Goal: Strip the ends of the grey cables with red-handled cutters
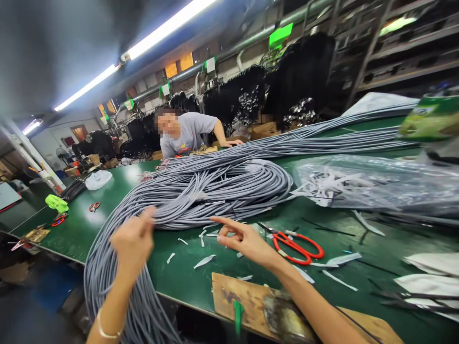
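Note:
A big bundle of grey cables [233, 184] lies looped on the green table, and part of it hangs over the front edge. My left hand [132, 241] is raised in front of the bundle's left side, its fingertips smeared by motion; whether they grip a cable does not show. Beside the loop's near edge is my right hand [242, 239], index finger stretched out and the others loosely curled, with nothing visible in them. Red-handled scissors [299, 247] rest just right of that hand. White strips [205, 261] are scattered around it.
Across the table [172, 282], a person [190, 129] leans on one arm by the cables. A clear plastic bag [380, 184] of white strips lies at right. A wooden board [247, 306] sits at the front edge. Smaller red scissors [94, 207] lie at left.

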A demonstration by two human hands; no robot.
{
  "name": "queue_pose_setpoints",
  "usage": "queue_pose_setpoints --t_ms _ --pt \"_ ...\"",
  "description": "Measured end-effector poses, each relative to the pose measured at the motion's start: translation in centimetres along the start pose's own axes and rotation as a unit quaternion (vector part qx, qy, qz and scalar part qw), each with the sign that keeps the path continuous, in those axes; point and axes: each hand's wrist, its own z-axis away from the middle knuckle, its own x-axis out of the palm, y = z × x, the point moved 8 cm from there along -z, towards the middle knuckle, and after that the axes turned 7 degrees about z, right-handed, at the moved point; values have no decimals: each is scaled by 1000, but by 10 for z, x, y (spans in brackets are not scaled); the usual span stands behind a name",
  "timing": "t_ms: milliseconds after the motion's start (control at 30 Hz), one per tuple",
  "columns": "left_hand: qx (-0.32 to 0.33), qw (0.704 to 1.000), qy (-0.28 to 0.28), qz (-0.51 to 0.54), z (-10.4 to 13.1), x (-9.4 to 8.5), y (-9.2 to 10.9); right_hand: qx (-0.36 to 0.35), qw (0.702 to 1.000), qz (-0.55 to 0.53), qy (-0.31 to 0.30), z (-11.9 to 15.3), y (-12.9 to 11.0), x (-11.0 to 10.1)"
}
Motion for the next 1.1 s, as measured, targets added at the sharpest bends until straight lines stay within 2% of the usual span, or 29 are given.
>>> queue_pose_setpoints --t_ms 67,100,167,267,367,467,600,800,867,1033,1100 --pt "71 989 -128 -22 26 58 16 -7 991 -133 33 3 -3 -8" --pt "90 979 -183 -26 37 84 21 2 985 -160 64 4 -2 -15" --pt "70 966 -248 -11 50 121 23 24 977 -174 125 5 2 -26" --pt "10 945 -312 92 45 154 29 37 972 -165 162 3 5 -31" --pt "-1 892 -362 270 30 176 56 50 970 -169 170 1 11 -29" --pt "-36 860 -360 359 20 192 70 71 962 -173 198 2 20 -33" --pt "-109 868 -310 373 28 201 58 96 953 -175 230 5 28 -39" --pt "-113 872 -287 380 41 196 58 139 927 -217 272 9 35 -42" --pt "-120 873 -282 379 44 197 59 152 924 -224 269 9 36 -41" --pt "-144 866 -276 391 51 200 62 160 938 -223 212 5 32 -32" --pt "-155 862 -272 399 52 199 62 155 942 -207 213 6 32 -31"
